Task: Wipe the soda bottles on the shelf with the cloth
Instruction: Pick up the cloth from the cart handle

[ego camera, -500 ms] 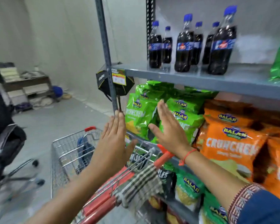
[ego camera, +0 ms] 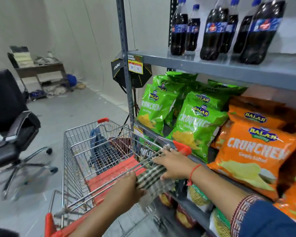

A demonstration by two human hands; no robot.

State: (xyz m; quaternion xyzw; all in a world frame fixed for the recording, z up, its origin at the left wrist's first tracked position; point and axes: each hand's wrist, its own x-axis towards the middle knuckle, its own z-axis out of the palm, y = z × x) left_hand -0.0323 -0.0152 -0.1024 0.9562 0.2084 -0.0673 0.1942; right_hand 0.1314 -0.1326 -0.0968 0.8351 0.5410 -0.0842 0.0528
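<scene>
Several dark soda bottles [ego camera: 178, 31] with blue caps and blue labels stand upright on the grey upper shelf [ego camera: 212, 65] at the top right. A checked cloth [ego camera: 152, 180] hangs over the handle end of a wire shopping cart [ego camera: 78, 151], well below the bottles. My left hand [ego camera: 126, 187] curls its fingers over the cloth's left edge. My right hand [ego camera: 174, 166] lies on the cloth's right part, fingers stretched over the top and thumb under it. Both hands are far below the bottles.
Green [ego camera: 195, 120] and orange snack bags [ego camera: 251, 151] fill the shelf under the bottles, with more packets lower down. The cart holds a blue bag [ego camera: 99, 142]. A black office chair [ego camera: 10, 117] stands at the left and a cluttered desk [ego camera: 39, 69] by the far wall.
Both hands, raised with open palms before, have dropped onto the cloth on the cart. The view has moved closer to the shelf.
</scene>
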